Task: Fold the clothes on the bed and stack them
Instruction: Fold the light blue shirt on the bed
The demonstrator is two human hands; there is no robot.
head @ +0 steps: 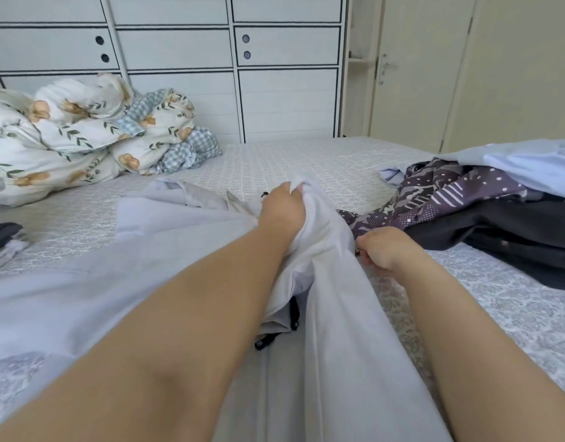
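A pale grey-white garment (185,237) lies spread across the middle of the bed (306,161), with a black strap showing in a fold near me. My left hand (284,215) grips a bunched ridge of this garment and lifts it. My right hand (386,247) is curled at the garment's right edge and seems to pinch the fabric there. To the right lies an unfolded pile: a purple patterned piece (440,193), a black garment (510,237) and a light blue shirt (529,164). A small stack of folded clothes (0,240) sits at the left edge.
A crumpled floral duvet with a checked lining (93,135) is heaped at the far left of the bed. White cabinets (230,59) stand behind the bed, and a cream door (415,74) is at the right.
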